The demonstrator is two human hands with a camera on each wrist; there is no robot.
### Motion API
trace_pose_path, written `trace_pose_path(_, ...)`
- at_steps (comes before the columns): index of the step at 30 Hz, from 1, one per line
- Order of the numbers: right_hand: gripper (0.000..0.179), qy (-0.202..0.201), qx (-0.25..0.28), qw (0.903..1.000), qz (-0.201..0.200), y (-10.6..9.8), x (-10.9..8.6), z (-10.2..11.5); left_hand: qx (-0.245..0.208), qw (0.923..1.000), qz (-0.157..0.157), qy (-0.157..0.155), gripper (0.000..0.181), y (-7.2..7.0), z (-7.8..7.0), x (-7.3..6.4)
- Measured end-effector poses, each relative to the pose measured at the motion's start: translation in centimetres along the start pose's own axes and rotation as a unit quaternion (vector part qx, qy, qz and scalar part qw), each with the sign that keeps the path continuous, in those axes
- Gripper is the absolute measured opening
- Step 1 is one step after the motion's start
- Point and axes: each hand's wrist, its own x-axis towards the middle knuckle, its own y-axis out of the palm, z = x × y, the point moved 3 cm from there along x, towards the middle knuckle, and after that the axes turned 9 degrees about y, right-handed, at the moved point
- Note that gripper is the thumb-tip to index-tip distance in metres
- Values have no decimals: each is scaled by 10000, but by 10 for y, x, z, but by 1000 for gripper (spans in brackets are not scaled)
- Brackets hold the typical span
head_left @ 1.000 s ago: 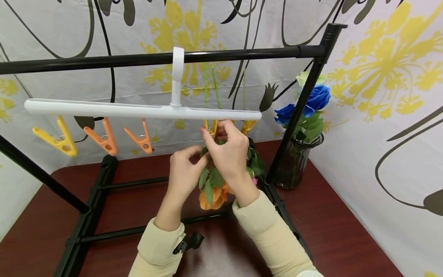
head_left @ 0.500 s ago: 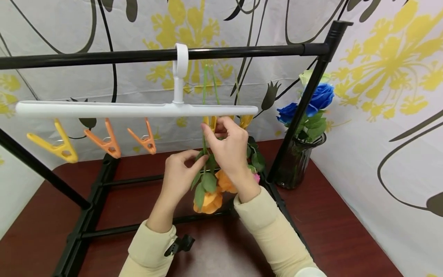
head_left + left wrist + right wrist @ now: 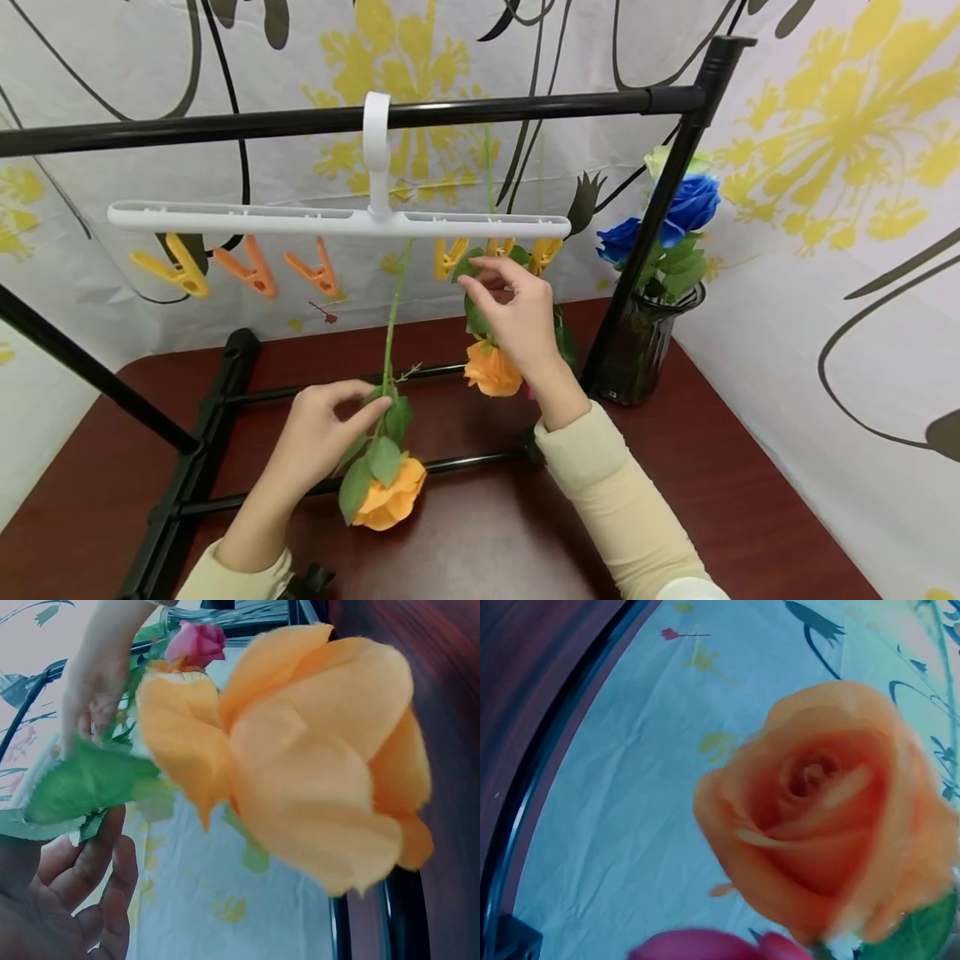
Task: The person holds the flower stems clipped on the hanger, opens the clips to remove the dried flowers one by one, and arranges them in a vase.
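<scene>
My left hand (image 3: 311, 433) pinches the leafy stem of an orange rose (image 3: 392, 496), which hangs flower-down below the middle of the white hanger (image 3: 270, 220). That bloom (image 3: 315, 772) fills much of the left wrist view, with a green leaf (image 3: 90, 784) by the fingers. My right hand (image 3: 525, 312) is raised beneath the hanger's right part, thumb and forefinger apart. Just above its fingers is a yellow clip (image 3: 450, 258). Behind it a second orange rose (image 3: 492, 368) hangs upside down, also seen as a large bloom (image 3: 832, 802) in the right wrist view.
A yellow clip (image 3: 180, 267) and two orange clips (image 3: 251, 268) hang on the hanger's left part. The hanger hooks over a black rail (image 3: 247, 125). A glass vase (image 3: 637, 350) with blue roses (image 3: 692, 204) stands right. A pink rose (image 3: 196, 645) hangs behind.
My left hand has moved left and down, drawing one orange rose away from the yellow clip. My right hand has let go of that clip. The hanger has shifted and tilted slightly.
</scene>
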Motion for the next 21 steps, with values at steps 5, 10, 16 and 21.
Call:
trace_pose_path(5,22,-164,-14,9996,227,-6,1,-3,182,9998,54,-19,10,-13,-7,-12)
trace_pose_path(10,20,-450,68,9986,277,-15,-2,-9,390,9976,-4,564,7,-14,-15,-18)
trace_pose_path(16,20,-408,468,9976,310,-25,-8,-19,454,9964,246,665,7,-7,-9,-36)
trace_pose_path(21,21,-296,619,9972,295,-35,-13,-23,525,9966,321,545,8,-10,-7,-45)
